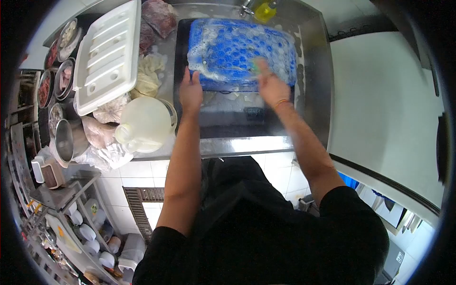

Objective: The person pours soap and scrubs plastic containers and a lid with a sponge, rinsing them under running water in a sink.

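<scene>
A blue plastic crate (228, 45) with a honeycomb-patterned face, streaked with white foam, lies in the metal sink (313, 85). Beneath it is a black surface (225, 124), wet and foamy along the crate's near side. My left hand (191, 94) grips the crate's near left corner, thumb and fingers apart around its edge. Over the crate's right half, my right hand (274, 89) presses a green scouring pad (258, 65) to the foamy surface. Motion blurs that hand and the pad, and the fingers partly hide the pad.
A faucet (246, 9) and a yellow-green soap bottle (265, 12) are at the sink's back. On the left stand a white ribbed lid (108, 54), raw meat (158, 19), a large plastic jug (145, 122) and several metal bowls. A pale flat surface (380, 95) borders the right.
</scene>
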`<state>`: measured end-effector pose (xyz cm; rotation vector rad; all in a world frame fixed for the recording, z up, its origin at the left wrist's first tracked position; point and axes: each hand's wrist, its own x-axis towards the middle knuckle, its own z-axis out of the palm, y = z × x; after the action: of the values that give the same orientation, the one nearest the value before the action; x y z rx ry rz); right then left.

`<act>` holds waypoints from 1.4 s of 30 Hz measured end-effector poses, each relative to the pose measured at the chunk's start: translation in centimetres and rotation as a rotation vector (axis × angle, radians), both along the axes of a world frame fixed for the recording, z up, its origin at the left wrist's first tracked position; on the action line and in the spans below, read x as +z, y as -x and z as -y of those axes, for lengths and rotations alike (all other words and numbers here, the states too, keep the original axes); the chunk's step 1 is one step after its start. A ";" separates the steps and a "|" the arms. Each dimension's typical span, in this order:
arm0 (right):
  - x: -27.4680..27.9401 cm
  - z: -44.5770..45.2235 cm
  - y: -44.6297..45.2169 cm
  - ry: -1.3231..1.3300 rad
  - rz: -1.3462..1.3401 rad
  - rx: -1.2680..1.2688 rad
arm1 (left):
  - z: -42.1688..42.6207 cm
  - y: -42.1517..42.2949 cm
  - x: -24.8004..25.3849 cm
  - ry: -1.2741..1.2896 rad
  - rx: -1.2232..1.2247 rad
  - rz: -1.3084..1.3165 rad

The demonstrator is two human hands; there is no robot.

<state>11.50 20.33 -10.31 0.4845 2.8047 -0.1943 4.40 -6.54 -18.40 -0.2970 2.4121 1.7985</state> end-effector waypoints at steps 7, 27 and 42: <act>-2.8 5.1 15.2 0.070 -0.263 0.081 | -0.4 -0.3 -0.2 0.065 0.029 0.027; -1.3 7.4 13.1 0.109 -0.150 0.121 | -1.1 0.2 -2.7 -0.040 0.051 -0.017; -0.9 12.3 8.2 0.203 -0.168 0.198 | 0.8 -6.3 -1.1 0.008 0.079 0.030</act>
<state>3.28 8.00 -11.17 0.1481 2.9279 -0.4913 10.71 -7.32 -19.51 -0.4222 2.4205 1.8027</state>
